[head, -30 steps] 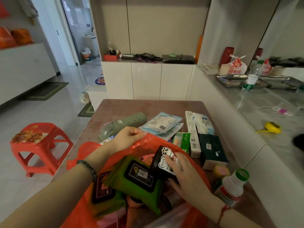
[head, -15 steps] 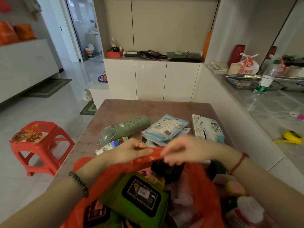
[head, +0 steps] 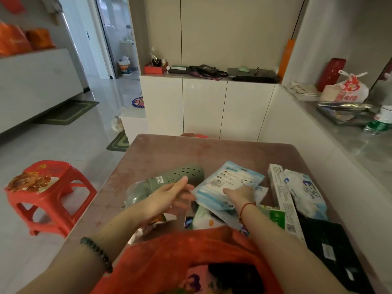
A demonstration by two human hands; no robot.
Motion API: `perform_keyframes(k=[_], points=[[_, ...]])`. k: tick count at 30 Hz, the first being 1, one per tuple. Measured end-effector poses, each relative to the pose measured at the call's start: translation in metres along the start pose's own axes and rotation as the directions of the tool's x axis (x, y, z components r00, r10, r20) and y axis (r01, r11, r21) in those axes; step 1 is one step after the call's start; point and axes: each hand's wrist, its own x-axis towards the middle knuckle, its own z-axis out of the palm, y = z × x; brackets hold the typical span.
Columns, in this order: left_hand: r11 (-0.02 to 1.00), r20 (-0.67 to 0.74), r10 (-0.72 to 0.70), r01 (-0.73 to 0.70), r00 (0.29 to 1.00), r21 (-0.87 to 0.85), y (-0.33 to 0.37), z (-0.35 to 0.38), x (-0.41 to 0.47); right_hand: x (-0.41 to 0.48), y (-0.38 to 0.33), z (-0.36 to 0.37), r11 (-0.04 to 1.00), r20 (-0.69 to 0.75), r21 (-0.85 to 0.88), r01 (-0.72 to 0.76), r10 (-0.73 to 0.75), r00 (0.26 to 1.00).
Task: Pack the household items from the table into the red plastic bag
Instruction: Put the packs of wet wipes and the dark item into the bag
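Red plastic bag (head: 191,247): at the near edge of the table (head: 212,149), between the two forearms, nearer the camera than both hands; neither hand touches it.
Bag contents: a dark item and something pink show in its mouth; too blurred to name.
Left hand (head: 167,198): fingers straight and close together, palm turned toward the right, fingertips at the left edge of the blue-white packet (head: 229,181); it holds nothing.
Right hand (head: 239,194): lies on top of the same packet, back of the hand up; whether its fingers curl round the packet I cannot tell.
Blue-white packets: two flat ones, stacked, the lower one showing as a pale edge on the right; both lie beyond the bag, under the right hand.
Green perforated case (head: 180,179): one, with a clear cap at its left end, lying just beyond the left hand.
Long white box (head: 282,194): one, right of the packets.
White-and-blue soft pack (head: 305,192): one, touching the long box on its right side.
Dark box (head: 333,247): one, at the table's near right, beside the right forearm.
Green-and-white box (head: 275,217): one, partly hidden behind the right forearm.
Wrists: a dark bead bracelet (head: 97,253) on the left, a red string (head: 246,209) on the right.
Red stool (head: 48,187): one, on the floor left of the table.
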Motion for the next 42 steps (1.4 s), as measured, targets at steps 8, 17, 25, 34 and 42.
perform_keyframes(k=[8,17,25,34,42], points=[[0.926,0.021,-0.096,0.096,0.995,-0.364,-0.006,0.000,0.059,0.028,-0.001,-0.010,0.946,0.038,0.320,-0.055,0.045,0.998],[0.885,-0.073,0.006,-0.039,0.997,-0.465,-0.001,0.007,0.075,-0.071,-0.030,-0.071,0.746,0.332,0.618,0.249,-0.535,0.777],[0.819,-0.392,-0.035,-0.198,0.919,-0.538,-0.015,-0.005,0.069,-0.007,-0.001,-0.057,0.938,0.024,0.328,0.114,-0.129,0.991],[0.807,-0.480,-0.132,-0.188,0.867,-0.560,-0.047,-0.035,0.069,0.032,0.017,-0.030,0.983,-0.037,-0.162,-0.089,0.085,0.996],[0.799,-0.497,-0.110,-0.221,0.861,-0.560,-0.042,-0.044,0.057,0.016,0.010,-0.042,0.923,-0.083,0.363,0.126,-0.102,0.991]])
